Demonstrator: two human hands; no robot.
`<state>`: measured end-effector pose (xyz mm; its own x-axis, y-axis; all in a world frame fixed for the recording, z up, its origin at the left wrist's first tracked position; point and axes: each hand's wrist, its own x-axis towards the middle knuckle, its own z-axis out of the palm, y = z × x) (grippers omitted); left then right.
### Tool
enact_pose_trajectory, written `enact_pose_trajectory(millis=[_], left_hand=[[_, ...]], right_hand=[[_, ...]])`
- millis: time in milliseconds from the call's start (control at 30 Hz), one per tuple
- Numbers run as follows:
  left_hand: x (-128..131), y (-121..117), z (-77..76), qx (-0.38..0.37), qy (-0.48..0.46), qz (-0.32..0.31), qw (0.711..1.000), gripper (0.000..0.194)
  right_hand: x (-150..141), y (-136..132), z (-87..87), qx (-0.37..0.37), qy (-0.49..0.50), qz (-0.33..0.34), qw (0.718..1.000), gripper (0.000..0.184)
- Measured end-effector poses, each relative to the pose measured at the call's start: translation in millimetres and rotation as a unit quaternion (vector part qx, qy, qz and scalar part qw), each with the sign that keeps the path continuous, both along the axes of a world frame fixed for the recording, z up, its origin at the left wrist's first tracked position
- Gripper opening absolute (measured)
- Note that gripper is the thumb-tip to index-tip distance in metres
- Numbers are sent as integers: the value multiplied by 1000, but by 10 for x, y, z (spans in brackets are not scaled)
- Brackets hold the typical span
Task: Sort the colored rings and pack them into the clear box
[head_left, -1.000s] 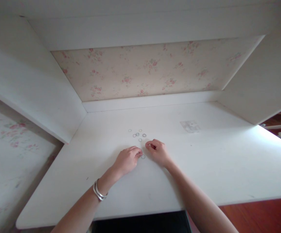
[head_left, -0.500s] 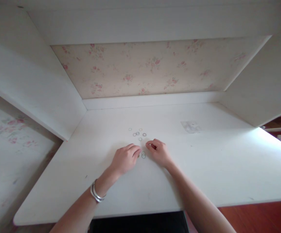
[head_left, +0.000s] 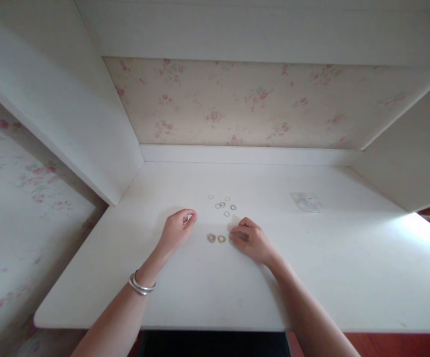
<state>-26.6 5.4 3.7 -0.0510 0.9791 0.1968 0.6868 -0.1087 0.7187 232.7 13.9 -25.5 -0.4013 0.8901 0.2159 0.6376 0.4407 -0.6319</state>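
Note:
Several thin rings lie on the white desk. In front is a row: a stack of pinkish-grey rings (head_left: 211,238), gold-coloured rings (head_left: 221,239) and a pale ring (head_left: 231,239). My right hand (head_left: 252,240) has its thumb and fingertips closed at the pale ring, partly covering it. To the left of the row, my left hand (head_left: 178,228) hovers apart from the rings, thumb and index fingertip pinched together. Whether anything small is in that pinch cannot be made out. Farther back, loose silver rings (head_left: 222,204) are scattered, some overlapping.
A clear plastic bag (head_left: 306,202) lies flat on the desk (head_left: 185,292) at the right. White panels flank the desk, with flowered wallpaper (head_left: 237,104) behind. Silver bangles (head_left: 142,285) circle my left wrist. Something black (head_left: 215,344) is below the front edge.
My left hand has moved left, away from the front rings, uncovering the pinkish-grey and gold ones. My right hand has come down to the pale ring. The view has shifted slightly.

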Motion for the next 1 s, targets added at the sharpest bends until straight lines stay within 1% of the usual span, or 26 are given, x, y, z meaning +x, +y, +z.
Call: enact_pose_trajectory(millis=[200, 367, 467, 567, 633, 700, 833, 933, 1000], left_hand=[[-11, -43, 70, -4, -13, -13, 1000, 28], [-21, -51, 57, -1, -16, -25, 1000, 29], [-17, -50, 52, -1, -21, -25, 999, 28], [-15, -48, 49, -2, -28, -21, 999, 28], [-14, -43, 36, -7, -30, -19, 999, 29], [-8, -34, 2, -19, -31, -22, 999, 29], [24, -9, -110, -46, -26, -42, 998, 28], [44, 8, -169, -59, -23, -57, 996, 27], [44, 14, -180, -67, -21, -59, 996, 27]], right_hand=[[-67, -17, 12, -10, -19, -17, 1000, 16], [-86, -27, 29, -16, -25, -6, 1000, 17], [-78, -23, 13, -31, 1, -8, 999, 18], [-87, 17, 11, -38, 45, -47, 997, 21], [-129, 75, 38, -24, 43, -71, 996, 22], [-214, 161, 93, -3, 9, -67, 998, 22], [-496, 425, 254, 32, -91, -31, 995, 24], [-730, 669, 353, 45, -185, -30, 981, 28], [-856, 814, 380, 45, -244, -33, 968, 30]])
